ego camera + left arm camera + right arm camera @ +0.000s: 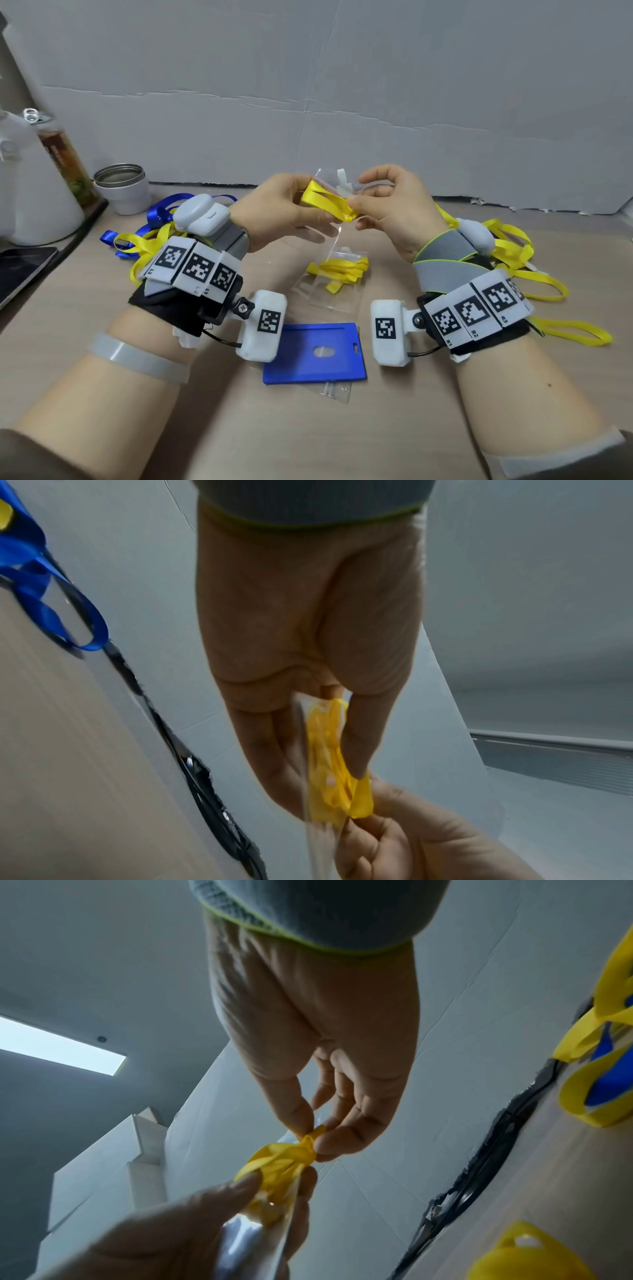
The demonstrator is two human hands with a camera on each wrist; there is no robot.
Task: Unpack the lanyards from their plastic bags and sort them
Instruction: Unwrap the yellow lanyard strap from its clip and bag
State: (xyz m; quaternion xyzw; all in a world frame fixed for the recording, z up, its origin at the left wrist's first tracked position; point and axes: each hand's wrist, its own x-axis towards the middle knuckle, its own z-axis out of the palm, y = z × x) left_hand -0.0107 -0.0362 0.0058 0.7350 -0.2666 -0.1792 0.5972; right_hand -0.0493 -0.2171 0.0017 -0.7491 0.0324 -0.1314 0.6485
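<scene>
Above the middle of the table, both hands hold one folded yellow lanyard (325,202) that sits partly inside a clear plastic bag (320,236). My left hand (305,205) grips the bag and lanyard between thumb and fingers (359,739). My right hand (358,209) pinches the lanyard's end (310,1141) at the bag's mouth. A second bagged yellow lanyard (339,270) lies on the table below the hands. Loose blue and yellow lanyards (150,233) are piled at the left, and loose yellow lanyards (513,260) lie at the right.
A blue card holder (315,353) lies near the front, with a small clear plastic piece (337,390) beside it. At the back left stand a white cup (123,188), a bottle (65,154) and a white jug (30,192). A dark tablet (20,270) lies at the left edge.
</scene>
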